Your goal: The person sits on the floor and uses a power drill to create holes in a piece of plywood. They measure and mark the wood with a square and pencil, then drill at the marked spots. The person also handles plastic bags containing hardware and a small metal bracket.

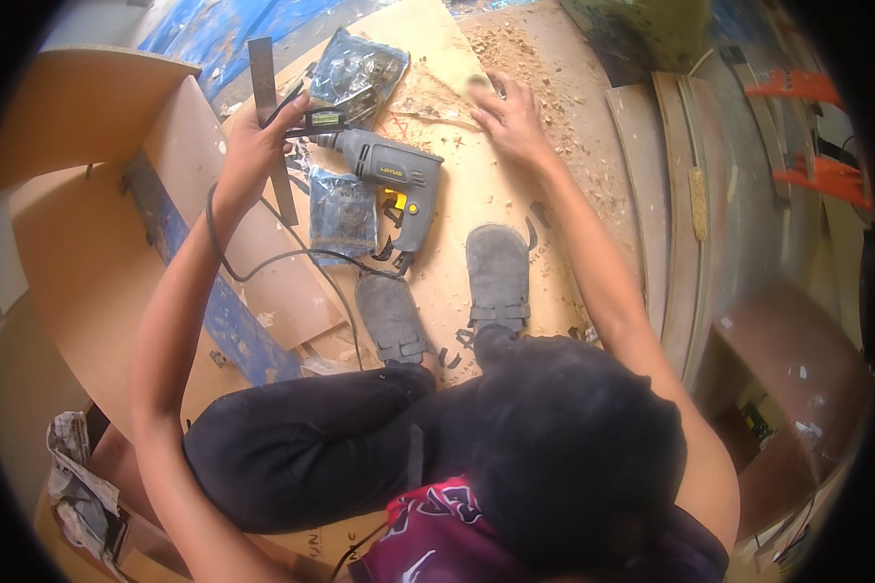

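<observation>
My left hand [259,146] is closed round a combination square, whose dark head with a greenish level vial [325,120] shows by the fingers. The square's steel blade [262,73] sticks out above and below the hand. Right beside it lies a grey corded power drill [391,167] with a yellow trigger, its chuck close to the square's head. My right hand [513,121] rests over the plywood board [437,34] with its fingers curled at a small, blurred, dark object [478,89]. What that object is I cannot make out.
Plastic packets [362,73] of dark items lie beside the drill. Wood shavings [530,63] cover the far right. The drill's cord [262,260] loops under my left forearm. My shoes [498,272] stand on the board. Wooden panels [78,262] rise at left; orange clamps [812,175] are at right.
</observation>
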A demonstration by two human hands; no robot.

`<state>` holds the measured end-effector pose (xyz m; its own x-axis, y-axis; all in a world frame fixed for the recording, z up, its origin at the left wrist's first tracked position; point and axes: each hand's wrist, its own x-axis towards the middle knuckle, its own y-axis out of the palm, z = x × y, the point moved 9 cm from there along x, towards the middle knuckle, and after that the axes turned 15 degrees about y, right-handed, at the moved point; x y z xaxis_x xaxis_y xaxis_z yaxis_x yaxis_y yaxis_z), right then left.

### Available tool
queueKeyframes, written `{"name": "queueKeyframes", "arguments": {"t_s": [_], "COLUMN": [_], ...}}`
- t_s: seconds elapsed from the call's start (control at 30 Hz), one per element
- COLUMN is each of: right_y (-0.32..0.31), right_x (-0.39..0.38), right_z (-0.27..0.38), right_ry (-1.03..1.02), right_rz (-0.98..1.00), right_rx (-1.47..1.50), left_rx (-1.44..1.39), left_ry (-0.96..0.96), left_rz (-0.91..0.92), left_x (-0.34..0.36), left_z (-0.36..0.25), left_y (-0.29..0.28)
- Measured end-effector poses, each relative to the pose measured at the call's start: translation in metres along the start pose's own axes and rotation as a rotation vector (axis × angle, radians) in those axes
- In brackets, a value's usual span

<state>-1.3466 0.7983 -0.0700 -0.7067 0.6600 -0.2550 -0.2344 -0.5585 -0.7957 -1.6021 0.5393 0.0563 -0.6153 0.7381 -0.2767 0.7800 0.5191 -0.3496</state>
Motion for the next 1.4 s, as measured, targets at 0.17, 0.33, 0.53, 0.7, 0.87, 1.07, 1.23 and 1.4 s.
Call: {"name": "queueKeyframes", "arguments": {"t_s": [0.17,0.33,0.53,0.7,0.87,1.07,1.23,1.4], "right_y": [-0.007,-0.012,-0.069,-0.032,-0.017,-0.022,-0.007,-0.013], "right_x": [0.02,0.035,0.033,0.011,0.0,0.0,0.004,0.002], "right_z": [0.004,0.022,-0.004,0.031,0.019,0.031,0.021,0.029], "right_ry": [-0.004,0.164,0.108,-0.231,-0.195,-0.24,-0.012,0.075], "right_rz": [0.079,0.217,-0.159,-0.145,-0.141,-0.167,-0.064,-0.091], "right_rx": [-0.044,-0.063,0.016,-0.405,-0.539,-0.559,-0.527,-0.048], "left_rx": [0.032,-0.001,-0.001,0.003,-0.023,0.003,-0.013,-0.009], "left_ry": [0.003,0.017,0.012,-0.012,-0.003,-0.005,-0.025,-0.045], "left_rz": [-0.023,0.022,-0.023,-0.042,-0.011,0.038,0.034,0.016], "left_x": [0.0,-0.003,-0.01,-0.011,-0.009,-0.006,-0.011,-0.016], "left_z": [0.001,-0.009,-0.003,0.005,0.0,0.008,-0.001,0.001], "left_y": [0.001,0.009,0.002,-0.003,0.005,0.006,0.009,0.003]}}
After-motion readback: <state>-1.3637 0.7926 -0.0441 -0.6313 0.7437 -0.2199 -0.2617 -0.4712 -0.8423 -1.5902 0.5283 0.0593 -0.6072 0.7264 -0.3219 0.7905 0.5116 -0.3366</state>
